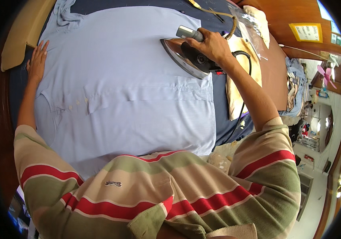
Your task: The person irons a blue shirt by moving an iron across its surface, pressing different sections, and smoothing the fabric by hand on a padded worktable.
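A light blue shirt [130,59] lies spread over a dark blue cloth [224,131], its button placket running across the middle with some creases. My right hand [214,46] is wrapped round the grey handle of a clothes iron [182,53] with a shiny metal side and a black body. The iron is over the shirt's right edge, tip toward the upper left; its sole is hidden. My left hand [38,61] lies with fingers stretched out on the shirt's far left edge, holding nothing. A dark power cord [244,105] runs near the iron.
A cardboard piece [21,40] stands at the upper left. Right of the shirt lies a folded cream cloth [236,95], with clear plastic [254,24] beyond it. A coiled brown cord [233,26] hangs near the iron. Piled clothes [296,89] and a pink fan [326,75] are farther right.
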Tool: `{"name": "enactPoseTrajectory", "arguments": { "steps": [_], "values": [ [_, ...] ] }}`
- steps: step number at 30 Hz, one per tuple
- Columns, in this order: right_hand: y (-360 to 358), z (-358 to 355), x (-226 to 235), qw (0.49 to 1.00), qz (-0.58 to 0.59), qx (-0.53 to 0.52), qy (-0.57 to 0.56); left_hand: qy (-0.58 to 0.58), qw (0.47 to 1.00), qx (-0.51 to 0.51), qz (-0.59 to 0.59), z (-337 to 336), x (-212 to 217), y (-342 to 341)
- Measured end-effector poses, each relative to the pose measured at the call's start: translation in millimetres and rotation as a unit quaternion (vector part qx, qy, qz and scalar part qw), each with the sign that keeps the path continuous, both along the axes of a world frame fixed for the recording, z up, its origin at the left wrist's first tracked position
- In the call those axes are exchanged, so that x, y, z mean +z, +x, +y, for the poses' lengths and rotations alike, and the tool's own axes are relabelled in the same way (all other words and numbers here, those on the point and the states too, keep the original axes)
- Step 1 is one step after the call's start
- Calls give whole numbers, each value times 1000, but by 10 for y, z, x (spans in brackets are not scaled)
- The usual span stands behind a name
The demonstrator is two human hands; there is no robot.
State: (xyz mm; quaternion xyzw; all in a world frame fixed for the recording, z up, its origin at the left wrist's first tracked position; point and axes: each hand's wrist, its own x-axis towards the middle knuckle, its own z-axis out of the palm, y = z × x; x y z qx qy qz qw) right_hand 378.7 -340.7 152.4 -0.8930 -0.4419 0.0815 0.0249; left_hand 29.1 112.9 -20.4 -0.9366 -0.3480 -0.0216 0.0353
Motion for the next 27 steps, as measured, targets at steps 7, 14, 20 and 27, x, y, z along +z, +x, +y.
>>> {"name": "enactPoseTrajectory", "arguments": {
  "steps": [7, 14, 20, 27],
  "values": [
    [-55, -174, 14, 1000, 8, -26, -9, 26, 1000, -3, 3, 38, -24, -27],
    [221, -252, 33, 996, 67, 54, -32, -10, 1000, 18, 20, -16, 19, -5],
    [417, -148, -28, 999, 28, -30, 23, -8, 999, 30, 20, -77, 94, -21],
    [1277, 240, -45, 989, -12, -148, 25, -16, 999, 32, 20, -143, 122, 17]
  ]
}}
